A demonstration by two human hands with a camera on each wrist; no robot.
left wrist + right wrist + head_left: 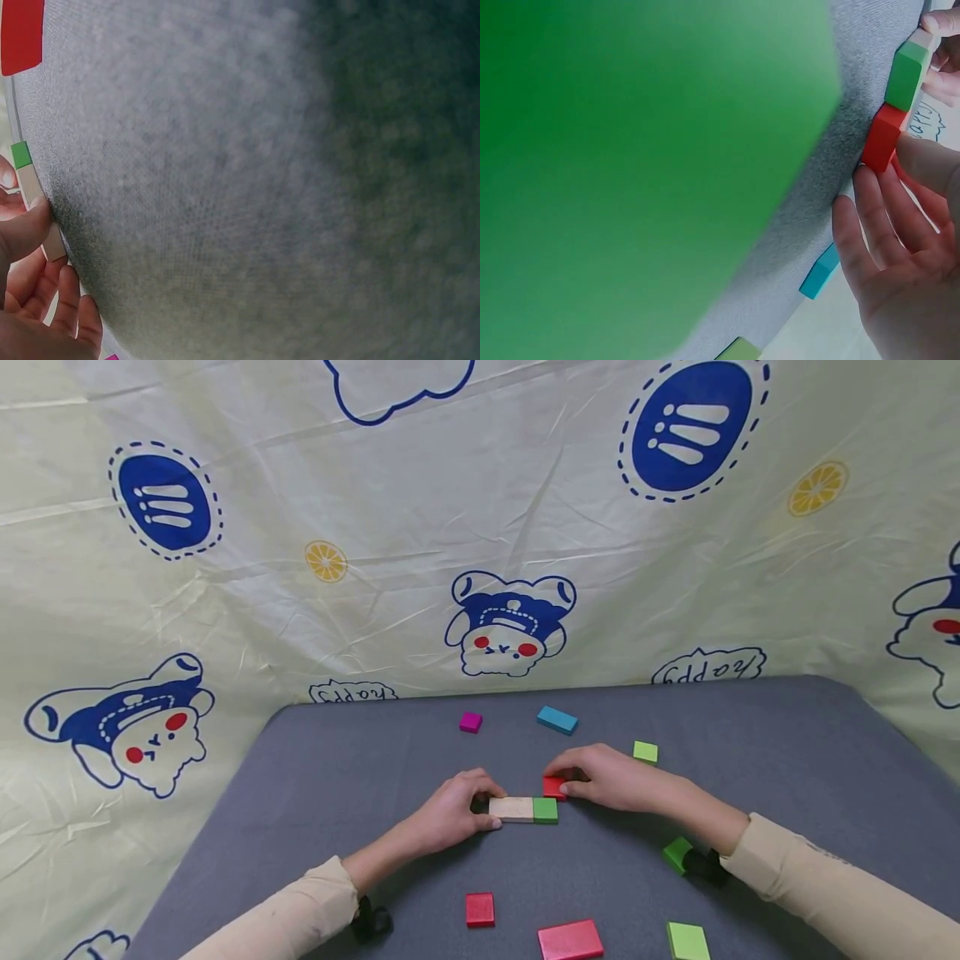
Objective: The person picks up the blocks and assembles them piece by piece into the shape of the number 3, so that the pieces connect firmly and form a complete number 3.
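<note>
Near the table's middle, my left hand point(454, 814) grips the left end of a pale wooden block point(512, 810) between thumb and fingers. A green block point(545, 811) lies end to end with it, on its right. My right hand point(609, 777) pinches a red block point(553, 787) just behind the green one, partly covered by the fingers. In the right wrist view the thumb lies on one side of the red block point(883, 139) and the fingers on the other. The left wrist view shows the left thumb against the wooden block point(52, 246).
Behind the hands lie a magenta block point(471, 722), a blue block point(557, 720) and a light green block point(645, 752). Nearer me are a small red block point(480, 910), a larger red block point(571, 940) and another light green block point(687, 941). A green block point(677, 855) sits by the right wrist.
</note>
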